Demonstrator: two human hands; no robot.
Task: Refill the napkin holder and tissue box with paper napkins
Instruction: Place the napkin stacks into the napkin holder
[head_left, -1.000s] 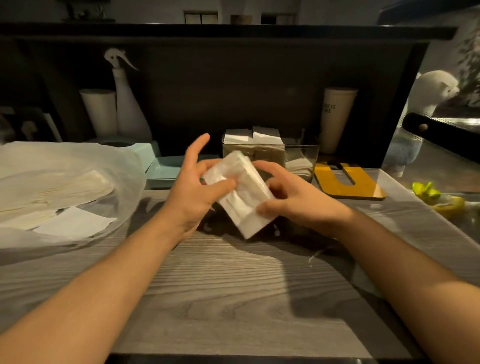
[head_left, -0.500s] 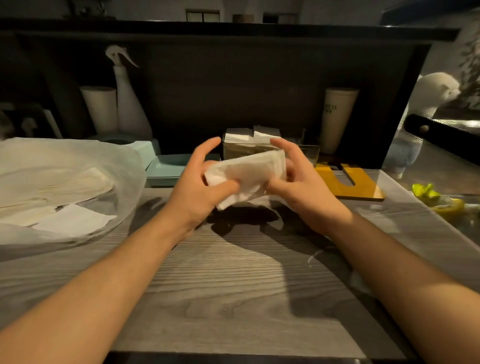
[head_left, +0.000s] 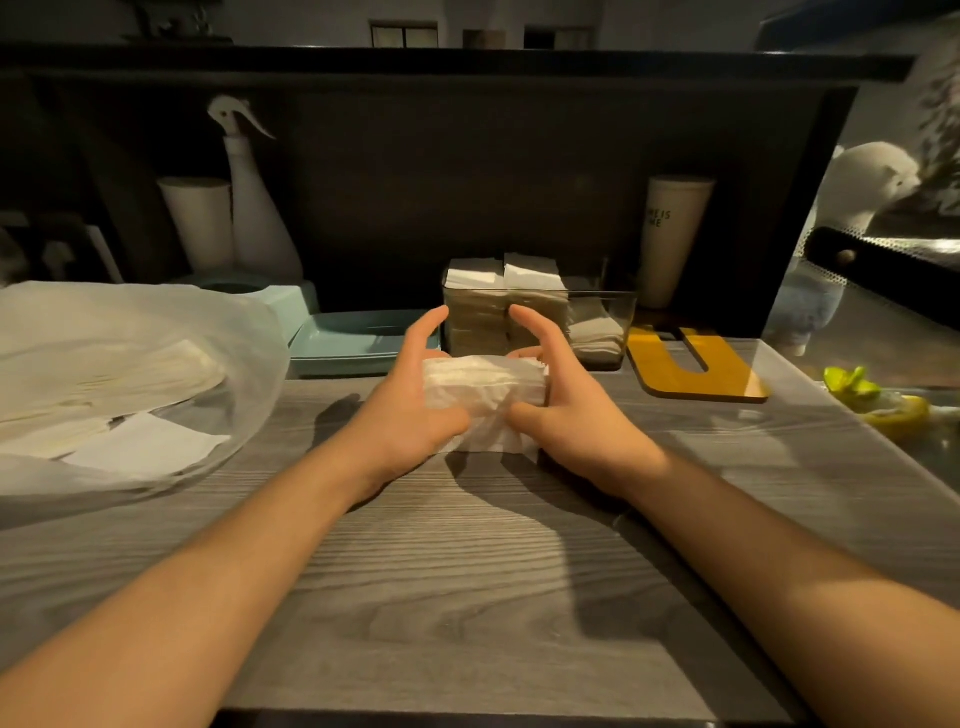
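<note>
Paper napkins in a white stack (head_left: 485, 389) are held between both hands just above the grey wood-grain table (head_left: 467, 597), near its far edge. The stack's long axis runs left to right across the view, with its broad face turned towards the camera and a loose lower sheet hanging down to the table. The left hand (head_left: 410, 410) is clamped on the stack's left end, thumb curled across the front and forefinger raised clear above it. The right hand (head_left: 566, 410) is clamped on the right end in the same manner, its fingers curled behind the stack.

Directly behind the hands a clear rectangular napkin holder (head_left: 540, 322) is seen, filled on its left with two upright piles of folded napkins and holding only a low pile on its right. A pale blue tissue box (head_left: 358, 340) lies just left of the holder. A yellow slotted board (head_left: 696, 364) lies just right of it. A translucent plastic bag of napkins (head_left: 119, 384) is spread over the table's left side. A white spray bottle (head_left: 254, 208) and a white tumbler (head_left: 672, 234) stand against the dark back panel.
</note>
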